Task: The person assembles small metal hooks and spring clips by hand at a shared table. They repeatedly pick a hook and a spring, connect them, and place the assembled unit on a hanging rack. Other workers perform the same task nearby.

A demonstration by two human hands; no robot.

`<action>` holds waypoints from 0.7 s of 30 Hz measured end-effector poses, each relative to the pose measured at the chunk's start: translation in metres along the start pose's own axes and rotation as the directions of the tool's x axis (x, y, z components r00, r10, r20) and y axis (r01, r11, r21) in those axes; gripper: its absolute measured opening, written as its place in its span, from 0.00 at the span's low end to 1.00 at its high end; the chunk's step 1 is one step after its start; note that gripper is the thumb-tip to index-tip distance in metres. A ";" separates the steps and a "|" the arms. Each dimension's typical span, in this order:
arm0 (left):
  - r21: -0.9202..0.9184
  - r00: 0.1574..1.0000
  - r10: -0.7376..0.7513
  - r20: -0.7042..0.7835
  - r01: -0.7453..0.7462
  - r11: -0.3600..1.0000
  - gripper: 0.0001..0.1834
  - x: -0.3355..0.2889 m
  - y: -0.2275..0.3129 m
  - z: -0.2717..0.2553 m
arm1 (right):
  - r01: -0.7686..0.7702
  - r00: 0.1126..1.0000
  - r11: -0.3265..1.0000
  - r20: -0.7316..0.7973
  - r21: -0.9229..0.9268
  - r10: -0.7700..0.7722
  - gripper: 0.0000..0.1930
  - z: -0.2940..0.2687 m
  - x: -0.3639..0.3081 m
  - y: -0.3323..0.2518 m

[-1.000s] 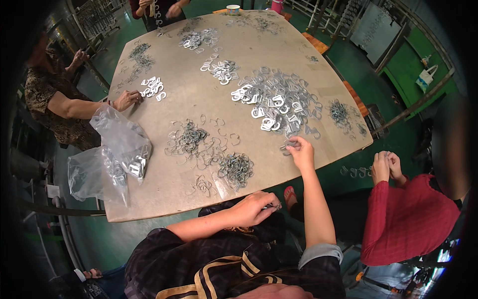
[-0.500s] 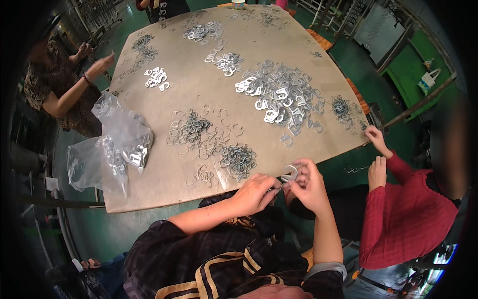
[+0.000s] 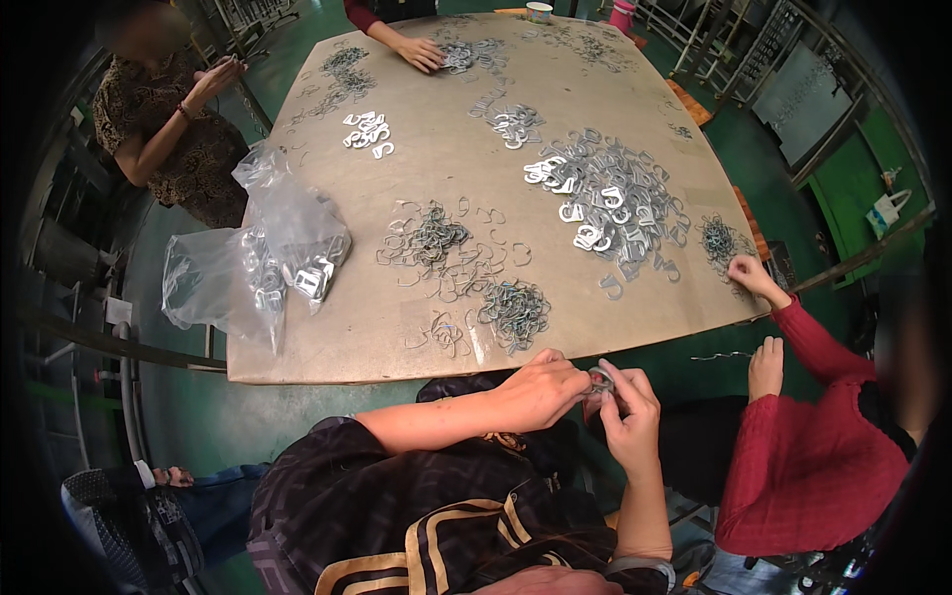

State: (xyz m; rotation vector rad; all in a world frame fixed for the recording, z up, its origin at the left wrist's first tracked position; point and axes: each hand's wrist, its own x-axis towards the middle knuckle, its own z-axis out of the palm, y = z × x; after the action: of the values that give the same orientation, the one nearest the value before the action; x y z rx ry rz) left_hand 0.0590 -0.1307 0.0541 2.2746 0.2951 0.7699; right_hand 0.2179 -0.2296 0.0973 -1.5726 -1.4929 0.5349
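Just off the table's near edge, my two hands meet around a silver U-shaped metal piece (image 3: 600, 378). My right hand (image 3: 631, 405) pinches it between thumb and fingers. My left hand (image 3: 545, 391) is closed against its left side, back of the hand up, and its fingertips hide whatever they grip. Closest to them on the table lies a heap of small bent wire clips (image 3: 515, 315). Behind that spreads a looser wire-clip pile (image 3: 439, 230). A large heap of flat silver U-shaped pieces (image 3: 620, 203) sits farther right.
A clear plastic bag (image 3: 290, 233) of metal pieces rests on the left edge of the brown-covered table (image 3: 327, 352). A co-worker in red reaches with one hand (image 3: 751, 273) to a clip pile at right. Another person's hand (image 3: 420, 54) touches a far heap. Someone stands at left.
My hands have closed together around the metal piece, which the right hand held up more openly before. The view has shifted left. A far co-worker's hand now reaches onto the table.
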 end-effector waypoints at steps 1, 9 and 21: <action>-0.011 1.000 -0.014 0.009 0.014 1.000 0.08 0.000 -0.001 0.001 | 0.005 1.000 1.000 -0.006 -0.001 -0.005 0.19 0.001 -0.001 0.000; -0.083 0.987 -0.160 0.013 0.161 0.983 0.07 -0.001 0.001 0.004 | -0.010 0.993 0.999 -0.120 0.050 0.016 0.18 0.010 -0.005 0.010; -0.084 0.983 -0.179 0.048 0.183 0.980 0.08 -0.003 -0.005 0.012 | -0.094 0.981 0.984 -0.157 0.154 0.118 0.18 0.024 -0.015 0.031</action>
State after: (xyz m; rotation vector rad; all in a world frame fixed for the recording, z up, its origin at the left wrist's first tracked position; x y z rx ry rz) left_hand 0.0641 -0.1347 0.0422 2.1436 0.4343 0.6296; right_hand 0.2130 -0.2332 0.0557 -1.5488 -1.2232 0.5479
